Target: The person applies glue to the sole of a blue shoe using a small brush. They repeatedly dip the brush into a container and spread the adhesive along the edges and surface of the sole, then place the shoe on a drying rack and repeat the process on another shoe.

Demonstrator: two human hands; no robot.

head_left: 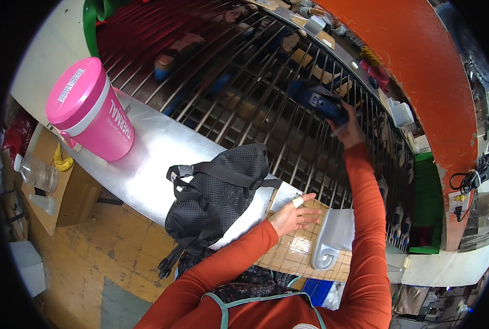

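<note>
My right hand (350, 130) reaches out over the metal rods and grips a dark blue shoe (318, 102) by one end. The shoe is partly in shadow, and its far end is hard to make out. My left hand (293, 217) is held open with the fingers spread, above a board with a grid pattern (294, 252). A pale wrap is on one of its fingers. Close to that hand lie a sheet of printed paper (284, 196) and a black mesh bag with straps (222, 192). A whitish plastic dispenser (332, 238) stands on the board between my arms.
A pink thermal jug (93, 109) stands on the metal ledge (151, 181) at the left. More shoe-shaped pieces (176, 55) lie among the rods (244, 126). An orange curved housing (409, 55) arches along the far right. A plastic bottle (38, 172) is at the left.
</note>
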